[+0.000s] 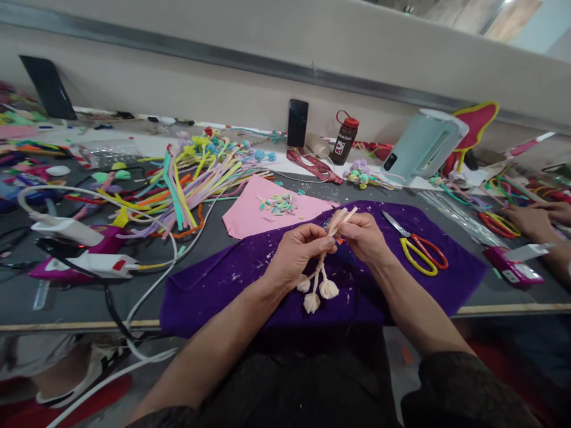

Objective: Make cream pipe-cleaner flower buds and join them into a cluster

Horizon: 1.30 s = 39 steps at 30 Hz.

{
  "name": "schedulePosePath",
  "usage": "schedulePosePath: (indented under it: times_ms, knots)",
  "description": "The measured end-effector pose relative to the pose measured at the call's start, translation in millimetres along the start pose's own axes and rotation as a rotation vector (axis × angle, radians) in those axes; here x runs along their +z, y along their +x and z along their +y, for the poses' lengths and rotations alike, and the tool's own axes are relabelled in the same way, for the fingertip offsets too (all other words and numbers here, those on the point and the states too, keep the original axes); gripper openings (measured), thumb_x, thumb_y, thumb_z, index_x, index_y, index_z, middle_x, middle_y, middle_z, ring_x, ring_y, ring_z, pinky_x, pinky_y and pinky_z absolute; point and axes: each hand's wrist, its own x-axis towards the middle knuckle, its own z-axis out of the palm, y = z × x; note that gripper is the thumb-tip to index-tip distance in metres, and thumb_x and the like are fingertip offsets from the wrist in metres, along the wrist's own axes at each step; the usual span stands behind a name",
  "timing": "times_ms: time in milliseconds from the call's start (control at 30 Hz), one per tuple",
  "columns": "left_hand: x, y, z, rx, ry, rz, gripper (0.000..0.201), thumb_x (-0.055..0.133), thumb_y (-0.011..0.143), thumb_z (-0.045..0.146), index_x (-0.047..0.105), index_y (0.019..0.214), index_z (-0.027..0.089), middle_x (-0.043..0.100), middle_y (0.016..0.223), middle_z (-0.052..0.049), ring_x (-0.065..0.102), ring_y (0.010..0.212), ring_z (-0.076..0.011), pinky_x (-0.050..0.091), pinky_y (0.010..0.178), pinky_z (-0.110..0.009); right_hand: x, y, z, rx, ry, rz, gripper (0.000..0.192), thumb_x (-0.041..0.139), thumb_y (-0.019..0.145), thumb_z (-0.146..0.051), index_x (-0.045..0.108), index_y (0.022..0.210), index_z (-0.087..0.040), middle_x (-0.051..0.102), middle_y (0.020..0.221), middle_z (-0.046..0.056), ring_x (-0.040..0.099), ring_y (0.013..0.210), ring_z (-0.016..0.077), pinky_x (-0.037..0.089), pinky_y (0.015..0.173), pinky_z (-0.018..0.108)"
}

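Cream pipe cleaners (321, 268) with several fluffy bud-shaped ends hang between my hands, over a purple cloth (214, 285). My left hand (303, 246) pinches the gathered stems between thumb and fingers. My right hand (361, 233) is closed on the upper part of the same stems, whose straight tips poke up past the fingers. The buds dangle below my left hand. To the right, scissors (414, 244) with one red and one yellow handle loop lie on the cloth, blades pointing up and left.
Pink felt (241, 208) with small cut pieces lies behind the cloth. Colourful pipe cleaners (205, 178) pile up at left, near white cables and a power strip (102, 249). A phone (297, 123), a bottle (345, 139) and a mint-coloured device (423, 145) stand behind. Another person's hands (535, 223) are at right.
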Motion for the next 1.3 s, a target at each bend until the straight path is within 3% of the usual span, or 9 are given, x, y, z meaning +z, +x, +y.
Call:
schedulePosePath:
  times_ms: [167, 633, 1033, 1200, 1300]
  knots:
    - [0.3, 0.3, 0.1, 0.059, -0.004, 0.031, 0.014, 0.070, 0.065, 0.024, 0.060, 0.068, 0.015, 0.065, 0.062, 0.000, 0.058, 0.059, -0.0100, 0.041, 0.059, -0.021, 5.7, 0.0, 0.5, -0.069, -0.009, 0.063, 0.007, 0.070, 0.065, -0.024, 0.068, 0.064, -0.017, 0.060, 0.062, 0.001, 0.053, 0.058, 0.0132, 0.041, 0.055, 0.026]
    - [0.5, -0.7, -0.8, 0.078, -0.014, 0.078, 0.014, 0.071, 0.064, 0.025, 0.062, 0.068, 0.015, 0.064, 0.059, 0.000, 0.055, 0.056, -0.0095, 0.039, 0.056, -0.020, 8.4, -2.8, 0.7, 0.084, 0.036, 0.002, 0.015, 0.072, 0.063, -0.025, 0.062, 0.063, -0.014, 0.057, 0.061, 0.000, 0.049, 0.053, 0.0104, 0.037, 0.052, 0.023]
    - [-5.1, -1.8, 1.9, -0.162, -0.062, -0.220, 0.020, 0.068, 0.067, 0.032, 0.061, 0.064, 0.013, 0.063, 0.054, -0.003, 0.053, 0.048, -0.0106, 0.036, 0.047, -0.020, 4.3, -2.6, -4.0, 0.128, 0.112, -0.104, 0.017, 0.075, 0.057, -0.025, 0.063, 0.063, -0.015, 0.056, 0.061, 0.000, 0.048, 0.055, 0.0109, 0.035, 0.050, 0.022]
    - [-6.1, -1.1, 1.0, -0.218, -0.108, -0.281, 0.016, 0.067, 0.067, 0.027, 0.062, 0.064, 0.012, 0.062, 0.050, -0.003, 0.054, 0.046, -0.0103, 0.037, 0.047, -0.020, -0.3, -0.4, -3.3, 0.119, 0.100, -0.215, 0.018, 0.075, 0.059, -0.026, 0.069, 0.070, -0.014, 0.058, 0.067, 0.002, 0.051, 0.060, 0.0124, 0.039, 0.054, 0.024]
    - [-5.7, -1.1, -0.1, -0.239, -0.136, -0.298, 0.015, 0.067, 0.068, 0.025, 0.062, 0.063, 0.012, 0.061, 0.048, -0.003, 0.055, 0.046, -0.0107, 0.039, 0.049, -0.020, -2.8, 0.1, -1.6, 0.074, 0.079, -0.220, 0.014, 0.076, 0.058, -0.025, 0.071, 0.067, -0.016, 0.058, 0.068, 0.002, 0.052, 0.061, 0.0129, 0.038, 0.055, 0.025]
